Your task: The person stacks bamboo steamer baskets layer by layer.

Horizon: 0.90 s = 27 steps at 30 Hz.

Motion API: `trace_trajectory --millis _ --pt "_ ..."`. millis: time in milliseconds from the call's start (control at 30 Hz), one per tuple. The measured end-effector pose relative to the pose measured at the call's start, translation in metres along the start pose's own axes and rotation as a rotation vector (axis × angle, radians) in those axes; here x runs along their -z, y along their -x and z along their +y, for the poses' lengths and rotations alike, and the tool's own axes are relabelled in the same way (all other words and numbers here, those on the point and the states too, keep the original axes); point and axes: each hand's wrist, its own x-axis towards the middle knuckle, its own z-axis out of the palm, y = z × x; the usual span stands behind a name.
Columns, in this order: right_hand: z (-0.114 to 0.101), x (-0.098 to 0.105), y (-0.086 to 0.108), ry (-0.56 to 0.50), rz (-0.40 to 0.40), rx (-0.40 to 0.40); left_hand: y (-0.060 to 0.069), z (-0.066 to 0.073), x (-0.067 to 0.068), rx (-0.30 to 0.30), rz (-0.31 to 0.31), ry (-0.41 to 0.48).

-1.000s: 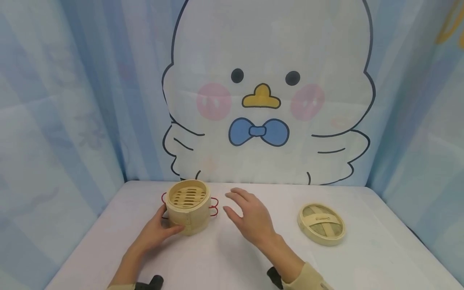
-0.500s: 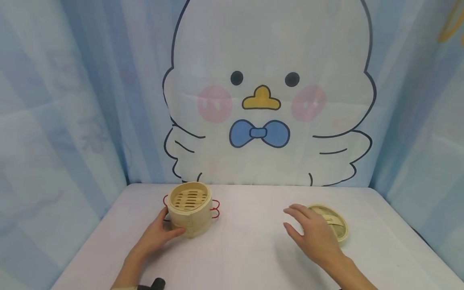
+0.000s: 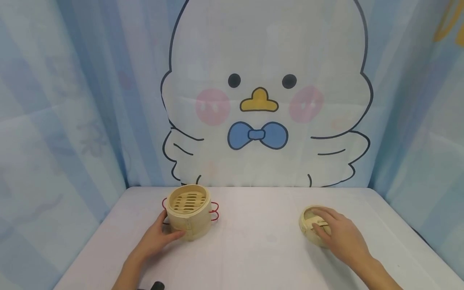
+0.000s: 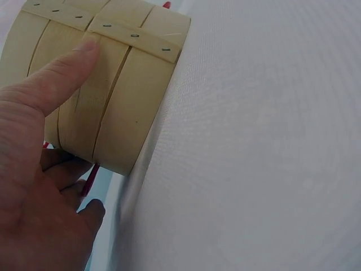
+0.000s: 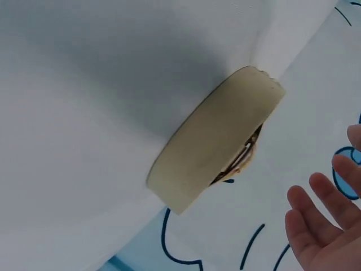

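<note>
The left hand [image 3: 155, 241] had its grip closed round the near left side of a round bamboo steamer [image 3: 190, 226], the thumb laid flat across the front wall and the fingers reaching behind. The steamer stood upright on the white counter [image 3: 253, 241], toward the back on the person's left. Its slotted inner floor [image 3: 189, 201] faced up, and red loops [image 3: 215, 211] stuck out from its side. Close up, metal staples [image 4: 134, 35] ran along the overlapping ends of its bands.

Well apart from it, over to the right, a round bamboo lid [image 3: 308, 229] lay on the counter with its strap handle uppermost. The right hand [image 3: 344, 238] hung just above the lid, its grip loosely open, fingers spread and gently bent; from its wrist I could see a gap between fingertips and rim, so it had hold of nothing.

Behind the counter hung a pale blue curtain [image 3: 145, 100], printed with a big white chick [image 3: 261, 48] wearing a blue bow tie [image 3: 257, 135].
</note>
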Motion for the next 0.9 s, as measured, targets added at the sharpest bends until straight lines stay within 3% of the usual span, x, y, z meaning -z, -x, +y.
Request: trace_trajectory --millis 367,600,900 --pt "0.026 -0.008 0.005 -0.007 -0.042 -0.022 0.001 0.0 0.001 -0.009 -0.001 -0.001" --pt "0.042 -0.009 0.004 -0.011 -0.195 -0.102 0.001 0.0 0.001 -0.003 0.005 0.004" --pt "0.057 -0.008 0.002 -0.042 -0.298 -0.126 0.0 0.0 0.0 0.009 0.011 0.006"
